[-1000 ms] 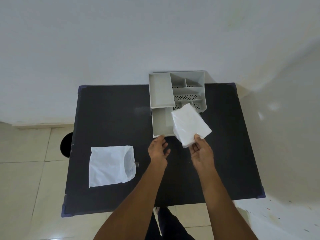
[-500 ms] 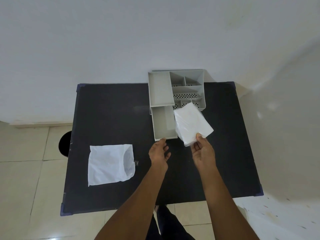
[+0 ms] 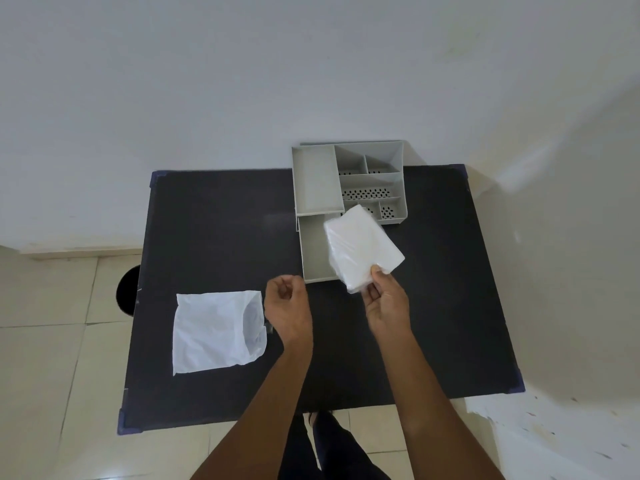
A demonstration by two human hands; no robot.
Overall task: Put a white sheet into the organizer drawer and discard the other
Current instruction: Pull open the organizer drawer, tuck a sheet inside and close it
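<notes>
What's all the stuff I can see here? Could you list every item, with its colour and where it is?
Table: one, black with blue corner caps, against the wall.
Organizer: one, grey, compartmented, at the table's far edge.
Drawer: one, grey, pulled open toward the person.
Folded white sheet: one, white, held over the open drawer.
Flat white sheet: one, white, lying on the table's left side.
Round dark object: one, black, on the floor left of the table, partly hidden.
Floor: beige tiles.
Left hand: one, loosely curled, holding nothing.
Right hand: one, pinching the folded sheet's near corner.
</notes>
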